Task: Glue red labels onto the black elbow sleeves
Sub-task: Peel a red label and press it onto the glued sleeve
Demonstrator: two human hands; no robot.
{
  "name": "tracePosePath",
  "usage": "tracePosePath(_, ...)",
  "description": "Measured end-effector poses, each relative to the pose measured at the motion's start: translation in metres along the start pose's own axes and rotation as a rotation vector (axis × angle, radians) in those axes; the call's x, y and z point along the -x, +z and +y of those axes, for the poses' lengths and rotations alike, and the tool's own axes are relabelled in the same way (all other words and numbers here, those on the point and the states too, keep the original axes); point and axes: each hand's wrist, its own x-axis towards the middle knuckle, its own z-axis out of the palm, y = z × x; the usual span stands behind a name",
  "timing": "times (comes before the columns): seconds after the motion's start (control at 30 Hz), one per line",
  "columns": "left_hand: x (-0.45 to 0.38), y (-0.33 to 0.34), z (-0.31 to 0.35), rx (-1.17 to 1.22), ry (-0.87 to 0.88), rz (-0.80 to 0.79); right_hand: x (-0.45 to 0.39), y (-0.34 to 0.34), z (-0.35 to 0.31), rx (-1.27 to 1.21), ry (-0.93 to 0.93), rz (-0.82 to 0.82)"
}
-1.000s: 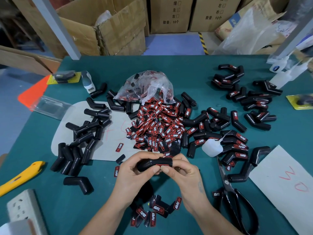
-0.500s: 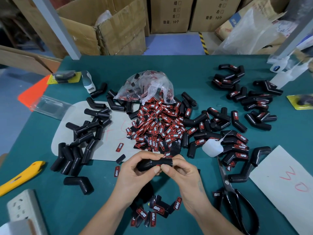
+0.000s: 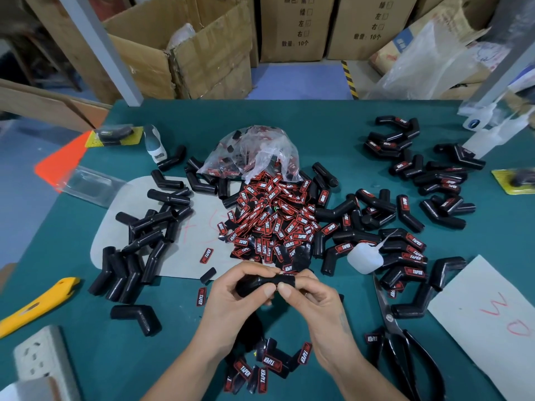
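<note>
Pressing is the job at this point, as I read it: my left hand (image 3: 231,293) curls round a black elbow sleeve (image 3: 254,282) in the lower middle of the frame, and my right hand (image 3: 307,296) pinches its other end, thumbs almost meeting on the near side. A sliver of red label (image 3: 288,275) peeks over the sleeve's top edge, so I judge it is being seated there.

To do it well I would hold the sleeve steady with the left hand and roll the right thumb along the label from middle to ends, so no corner lifts off the curved surface. I would keep it straight along the arm of the sleeve, clear of the bend, and keep squeezed-out glue off my fingers.

Loose labels (image 3: 272,215) lie heaped at centre on the green worktop (image 3: 318,128), bare sleeves (image 3: 144,241) at left, finished ones (image 3: 405,247) at right. The white glue bottle (image 3: 363,257) lies just right of the heap, and scissors (image 3: 402,345) rest at lower right.
</note>
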Motion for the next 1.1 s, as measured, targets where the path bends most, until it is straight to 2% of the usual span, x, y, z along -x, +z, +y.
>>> tracePosePath(0.13,0.0,-0.003,-0.003,-0.058,0.059,-0.008,0.0,-0.002,0.0,0.035,0.024,0.0)
tracePosePath(0.27,-0.004,-0.008,-0.011,-0.424,0.421,-0.038,0.002,-0.002,-0.004,0.009,0.05,-0.005)
tracePosePath(0.37,-0.005,-0.01,-0.014,-0.485,0.515,-0.074,0.002,-0.004,-0.007,0.004,0.078,-0.038)
tracePosePath(0.47,-0.006,-0.009,-0.016,-0.449,0.491,-0.041,0.003,-0.002,-0.01,0.04,0.066,-0.03)
tracePosePath(0.63,-0.006,-0.006,-0.014,-0.312,0.332,0.021,0.004,-0.002,-0.005,0.203,-0.099,0.139)
tracePosePath(0.77,-0.007,-0.007,-0.014,-0.266,0.249,0.016,0.005,-0.002,-0.003,0.281,-0.211,0.13)
tracePosePath(0.9,-0.005,-0.007,-0.014,-0.269,0.252,-0.012,0.005,0.0,-0.003,0.318,-0.279,0.15)
tracePosePath(1.1,-0.006,-0.008,-0.012,-0.332,0.251,-0.009,0.007,-0.002,-0.005,0.317,-0.287,0.185)
